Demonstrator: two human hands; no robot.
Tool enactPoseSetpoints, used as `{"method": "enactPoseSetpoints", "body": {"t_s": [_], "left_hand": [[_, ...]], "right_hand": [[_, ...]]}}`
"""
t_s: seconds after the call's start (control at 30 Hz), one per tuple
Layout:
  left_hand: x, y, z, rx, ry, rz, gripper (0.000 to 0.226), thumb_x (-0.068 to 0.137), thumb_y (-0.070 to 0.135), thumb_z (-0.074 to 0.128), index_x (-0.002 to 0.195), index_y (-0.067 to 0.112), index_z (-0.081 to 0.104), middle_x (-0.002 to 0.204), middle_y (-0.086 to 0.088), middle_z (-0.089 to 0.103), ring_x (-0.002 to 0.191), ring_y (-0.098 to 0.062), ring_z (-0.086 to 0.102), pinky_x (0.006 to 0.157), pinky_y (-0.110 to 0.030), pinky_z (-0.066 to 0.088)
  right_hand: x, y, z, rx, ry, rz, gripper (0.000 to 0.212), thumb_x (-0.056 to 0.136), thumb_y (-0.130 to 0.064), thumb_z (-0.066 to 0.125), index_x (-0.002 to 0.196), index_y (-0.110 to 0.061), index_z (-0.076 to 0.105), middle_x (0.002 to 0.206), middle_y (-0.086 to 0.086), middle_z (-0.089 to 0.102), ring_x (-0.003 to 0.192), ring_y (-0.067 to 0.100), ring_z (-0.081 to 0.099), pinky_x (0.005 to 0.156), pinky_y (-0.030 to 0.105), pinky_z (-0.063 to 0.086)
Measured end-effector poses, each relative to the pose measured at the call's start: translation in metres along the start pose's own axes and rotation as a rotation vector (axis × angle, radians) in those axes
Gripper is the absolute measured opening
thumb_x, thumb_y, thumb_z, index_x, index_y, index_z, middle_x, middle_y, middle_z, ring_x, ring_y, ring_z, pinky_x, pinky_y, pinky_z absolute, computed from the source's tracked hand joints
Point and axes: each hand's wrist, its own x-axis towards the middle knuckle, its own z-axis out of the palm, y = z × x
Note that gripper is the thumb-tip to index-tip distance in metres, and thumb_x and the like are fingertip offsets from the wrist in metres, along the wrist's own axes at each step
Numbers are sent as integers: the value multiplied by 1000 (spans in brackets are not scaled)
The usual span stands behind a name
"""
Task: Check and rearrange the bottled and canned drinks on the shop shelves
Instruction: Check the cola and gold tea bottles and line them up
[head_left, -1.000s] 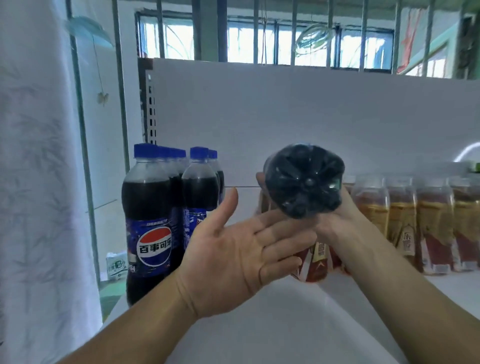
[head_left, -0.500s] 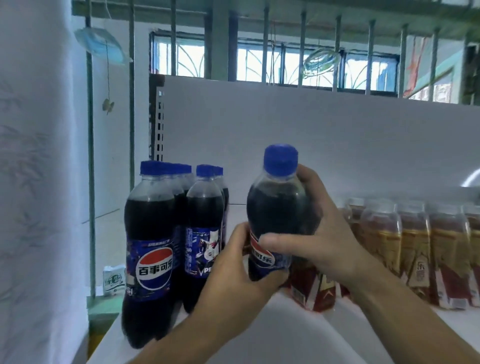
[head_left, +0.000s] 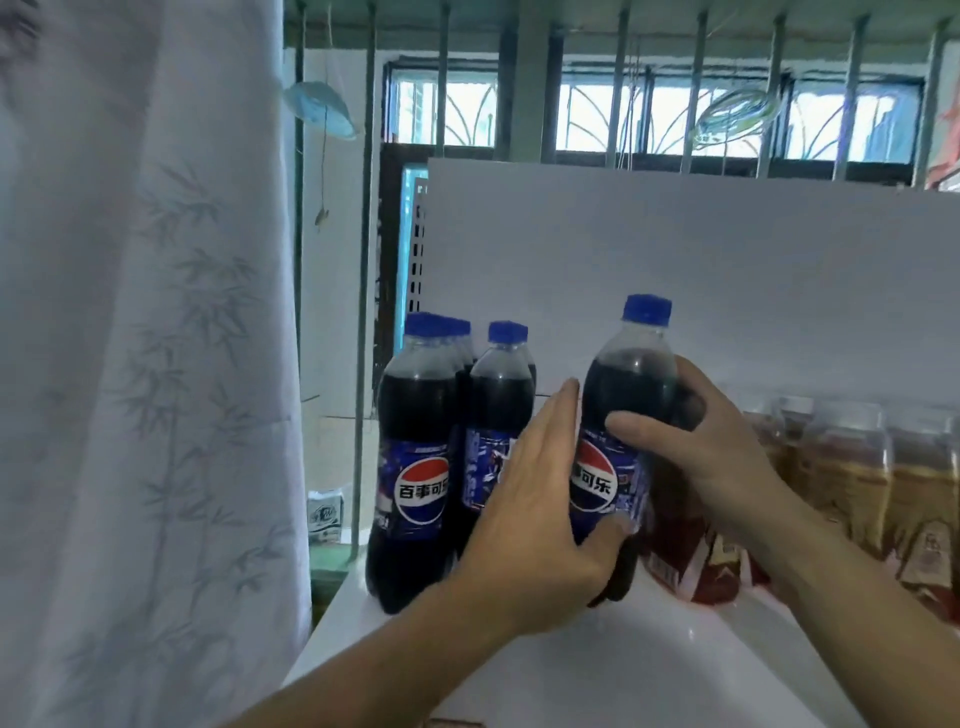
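Observation:
A cola bottle (head_left: 623, 410) with a blue cap and a red, white and blue label stands upright near the front of the white shelf (head_left: 597, 670). My right hand (head_left: 711, 441) grips its upper body from the right, thumb across the front. My left hand (head_left: 535, 519) holds its lower part from the left, thumb under the label. To the left stand several more cola bottles (head_left: 415, 467) in rows. To the right is a row of amber tea bottles (head_left: 852, 467) with red and gold labels.
A white back panel (head_left: 675, 270) rises behind the shelf. A pale curtain (head_left: 145, 364) hangs at the left beside a metal post (head_left: 363, 312). Barred windows run along the top. A small box (head_left: 324, 514) sits low behind the post.
The bottle was tilted with its base toward me a second ago; it now stands upright on the shelf, held by both hands. The view has shifted so the shelf sits lower and to the right.

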Motion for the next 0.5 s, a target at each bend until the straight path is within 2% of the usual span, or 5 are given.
{"method": "enactPoseSetpoints", "body": {"t_s": [0.13,0.2,0.3,0.4,0.5], "left_hand": [[-35,-8,-33,270,260,457,69,88,24,58,150,24,28,157,9,32,150,-14,24,121,-49,27],[-43,-23,-46,327,418,500,67,85,22,57,148,17,33,156,3,33,151,-20,22,122,-49,24],[-46,-39,-59,213,578,306,73,86,24,58,151,18,26,160,9,26,152,-14,19,124,-35,21],[-52,-44,-59,4,497,-6,83,87,23,69,147,44,16,147,42,18,138,16,21,113,-10,26],[-55,-50,-56,-223,338,-299,88,88,9,72,148,43,17,143,18,38,129,-1,43,95,-12,39]], "right_hand": [[3,1,1,78,1,69,59,58,-31,78,113,-36,59,99,-14,74,95,9,71,72,22,54],[2,0,10,93,-27,120,59,59,-30,78,114,-35,58,104,-10,71,98,13,69,73,23,53],[-5,1,27,34,-96,173,55,62,-39,77,111,-43,54,112,-13,66,100,6,65,75,23,50],[-10,1,29,70,-87,242,58,62,-35,80,113,-44,54,117,-9,66,104,9,65,80,27,51],[-18,3,26,-24,-196,310,61,71,-29,81,122,-43,51,115,-18,65,99,0,63,76,19,48]]}}
